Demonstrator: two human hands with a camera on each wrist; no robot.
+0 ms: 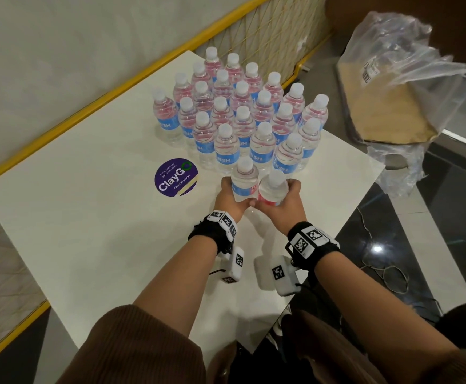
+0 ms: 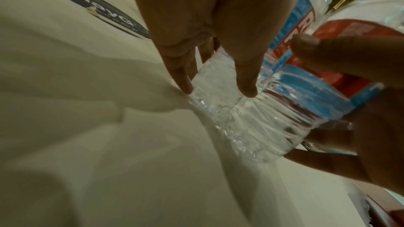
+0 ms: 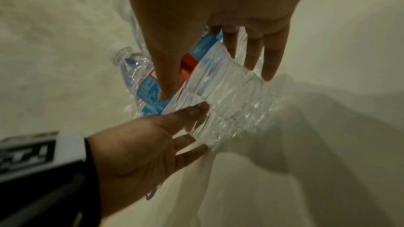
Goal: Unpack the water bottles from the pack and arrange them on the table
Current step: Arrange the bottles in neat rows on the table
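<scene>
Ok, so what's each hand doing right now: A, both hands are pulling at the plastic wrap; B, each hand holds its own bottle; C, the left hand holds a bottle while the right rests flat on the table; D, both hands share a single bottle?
B: the left hand grips the left bottle and the right hand grips the right bottle, side by side in front of the standing group.

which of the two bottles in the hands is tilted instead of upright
The bottle in the right hand: that bottle leans, its cap tipped toward the camera and red label showing. The left hand's bottle stands upright with its blue label facing out.
</scene>
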